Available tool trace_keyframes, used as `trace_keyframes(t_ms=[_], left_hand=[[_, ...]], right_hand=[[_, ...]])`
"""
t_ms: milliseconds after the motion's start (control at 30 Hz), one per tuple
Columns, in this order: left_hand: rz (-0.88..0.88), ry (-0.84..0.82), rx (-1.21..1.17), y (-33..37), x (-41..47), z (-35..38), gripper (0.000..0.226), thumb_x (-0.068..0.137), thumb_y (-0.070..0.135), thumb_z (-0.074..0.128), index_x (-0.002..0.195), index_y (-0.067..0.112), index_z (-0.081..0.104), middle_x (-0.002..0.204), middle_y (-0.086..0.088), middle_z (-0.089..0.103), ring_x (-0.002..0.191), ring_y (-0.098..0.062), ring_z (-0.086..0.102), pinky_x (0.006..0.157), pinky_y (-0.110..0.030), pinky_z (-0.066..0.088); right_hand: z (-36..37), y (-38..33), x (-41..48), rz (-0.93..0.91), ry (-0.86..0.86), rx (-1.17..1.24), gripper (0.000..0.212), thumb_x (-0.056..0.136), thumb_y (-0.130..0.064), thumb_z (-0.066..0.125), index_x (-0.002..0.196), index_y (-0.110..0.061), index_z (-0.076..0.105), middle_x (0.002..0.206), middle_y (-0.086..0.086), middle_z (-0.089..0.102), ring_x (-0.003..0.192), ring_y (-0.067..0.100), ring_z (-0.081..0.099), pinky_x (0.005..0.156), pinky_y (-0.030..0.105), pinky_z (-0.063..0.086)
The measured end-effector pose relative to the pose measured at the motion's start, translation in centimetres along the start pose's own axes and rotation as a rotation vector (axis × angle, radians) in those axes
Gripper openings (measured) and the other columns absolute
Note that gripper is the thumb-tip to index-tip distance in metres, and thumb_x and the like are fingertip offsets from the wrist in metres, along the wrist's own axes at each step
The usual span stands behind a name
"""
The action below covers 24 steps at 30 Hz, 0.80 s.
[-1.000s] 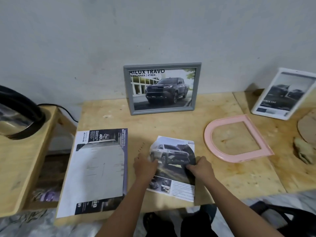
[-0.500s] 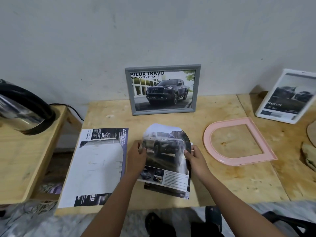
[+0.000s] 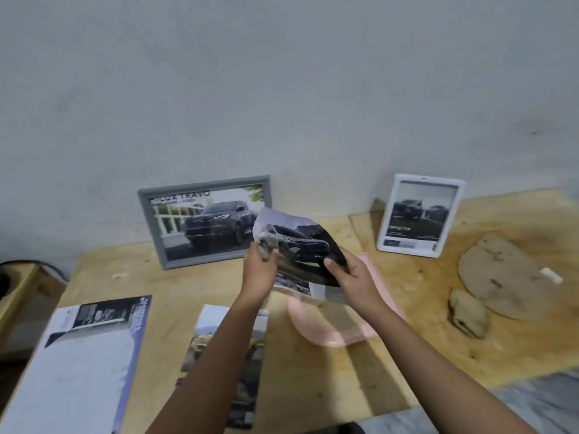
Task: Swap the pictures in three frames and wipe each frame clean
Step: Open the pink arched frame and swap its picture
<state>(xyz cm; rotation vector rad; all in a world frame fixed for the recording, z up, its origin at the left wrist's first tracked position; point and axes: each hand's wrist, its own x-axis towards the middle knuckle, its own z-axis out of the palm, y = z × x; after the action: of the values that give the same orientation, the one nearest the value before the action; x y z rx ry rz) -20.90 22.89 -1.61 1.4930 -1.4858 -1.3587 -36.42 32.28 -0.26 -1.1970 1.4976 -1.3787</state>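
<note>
Both hands hold a curled car picture in the air above the table. My left hand pinches its left edge and my right hand grips its right edge. Under them a pink arched frame lies flat, partly hidden. A grey frame with a dark truck picture leans on the wall. At the back right stands a white frame with another car picture. Another car picture lies on the table beneath my left arm.
A large printed sheet lies at the table's front left. An arched brown backing board and a crumpled beige cloth lie at the right. A lower side table stands to the left.
Both hands lifted the car picture off the table and carried it up and to the right, over the pink frame. Another picture that lay under it now shows. The camera turned right.
</note>
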Motion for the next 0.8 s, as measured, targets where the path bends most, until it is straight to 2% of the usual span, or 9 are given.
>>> trace_keyframes(t_ms=[67, 200, 267, 333, 433, 533, 567, 700, 800], left_hand=[[-0.069, -0.116, -0.081, 1.3, 0.6, 3.0, 0.073, 0.075, 0.062, 0.049, 0.131, 0.015, 0.046, 0.127, -0.009, 0.058, 0.112, -0.026, 0.058, 0.099, -0.044, 0.047], [-0.285, -0.319, -0.542, 3.5, -0.4, 7.4, 0.057, 0.097, 0.049, 0.037, 0.118, -0.001, 0.055, 0.112, -0.022, 0.064, 0.095, -0.032, 0.065, 0.075, -0.038, 0.057], [-0.345, -0.461, -0.765, 3.3, -0.9, 8.6, 0.063, 0.097, 0.054, 0.029, 0.12, 0.001, 0.056, 0.118, -0.023, 0.063, 0.101, -0.033, 0.064, 0.082, -0.042, 0.056], [-0.343, -0.452, -0.815, 2.2, -1.2, 9.5, 0.056, 0.098, 0.049, 0.029, 0.124, 0.006, 0.055, 0.121, -0.02, 0.062, 0.107, -0.033, 0.063, 0.09, -0.044, 0.052], [-0.26, -0.228, -0.452, 0.0, -1.6, 10.6, 0.027, 0.098, 0.012, 0.044, 0.122, 0.004, 0.052, 0.114, -0.017, 0.065, 0.091, -0.028, 0.067, 0.072, -0.036, 0.058], [-0.286, -0.034, -0.213, -3.1, -1.7, 11.4, 0.032, 0.086, -0.011, 0.044, 0.113, 0.005, 0.05, 0.109, -0.019, 0.061, 0.088, -0.026, 0.061, 0.072, -0.04, 0.054], [-0.281, 0.006, -0.153, -4.0, -1.8, 11.4, 0.035, 0.083, -0.013, 0.043, 0.112, 0.007, 0.05, 0.109, -0.019, 0.061, 0.092, -0.027, 0.059, 0.073, -0.041, 0.053], [-0.308, 0.094, 0.105, -6.5, -2.6, 11.4, 0.044, 0.084, -0.009, 0.046, 0.124, 0.009, 0.045, 0.116, -0.013, 0.057, 0.099, -0.023, 0.053, 0.058, -0.022, 0.044], [-0.269, 0.153, 0.23, -8.0, -3.0, 11.5, 0.045, 0.084, -0.005, 0.053, 0.126, 0.008, 0.045, 0.12, -0.014, 0.056, 0.105, -0.027, 0.055, 0.06, -0.021, 0.046]], right_hand=[[-3.0, 0.4, -0.1, -0.098, -0.015, -0.168, 0.029, 0.093, 0.0, 0.049, 0.102, -0.025, 0.06, 0.095, -0.018, 0.063, 0.087, -0.013, 0.058, 0.078, 0.006, 0.042], [-7.7, 2.9, -0.7, -0.244, -0.144, -0.581, 0.039, 0.085, -0.015, 0.04, 0.115, -0.024, 0.063, 0.113, -0.015, 0.062, 0.108, 0.003, 0.056, 0.089, 0.018, 0.044], [-8.9, 4.5, -1.0, -0.312, -0.195, -0.798, 0.041, 0.082, -0.013, 0.046, 0.117, -0.024, 0.064, 0.118, -0.009, 0.064, 0.108, 0.012, 0.059, 0.084, 0.025, 0.048], [-9.5, 6.3, -1.3, -0.397, -0.244, -0.902, 0.042, 0.074, -0.002, 0.059, 0.111, -0.02, 0.068, 0.111, -0.005, 0.069, 0.096, 0.018, 0.066, 0.071, 0.028, 0.054], [-9.9, 8.2, -1.8, -0.335, -0.276, -1.009, 0.043, 0.073, -0.005, 0.061, 0.112, -0.022, 0.068, 0.104, -0.005, 0.07, 0.085, 0.021, 0.068, 0.059, 0.031, 0.056], [-9.9, 9.8, -2.3, -0.22, -0.412, -1.08, 0.046, 0.086, -0.018, 0.054, 0.131, -0.026, 0.053, 0.125, -0.005, 0.059, 0.108, 0.02, 0.058, 0.08, 0.034, 0.051], [-9.8, 10.2, -2.3, -0.203, -0.481, -1.085, 0.047, 0.088, -0.02, 0.052, 0.135, -0.026, 0.049, 0.13, -0.005, 0.055, 0.113, 0.019, 0.054, 0.086, 0.034, 0.049], [-9.6, 11.3, -2.0, -0.116, -0.716, -1.056, 0.051, 0.093, -0.032, 0.051, 0.141, -0.027, 0.038, 0.144, -0.004, 0.04, 0.128, 0.018, 0.039, 0.104, 0.036, 0.037], [-9.7, 12.0, -1.9, -0.072, -0.845, -1.049, 0.052, 0.093, -0.04, 0.05, 0.142, -0.03, 0.036, 0.148, -0.005, 0.034, 0.134, 0.018, 0.03, 0.11, 0.039, 0.029]])
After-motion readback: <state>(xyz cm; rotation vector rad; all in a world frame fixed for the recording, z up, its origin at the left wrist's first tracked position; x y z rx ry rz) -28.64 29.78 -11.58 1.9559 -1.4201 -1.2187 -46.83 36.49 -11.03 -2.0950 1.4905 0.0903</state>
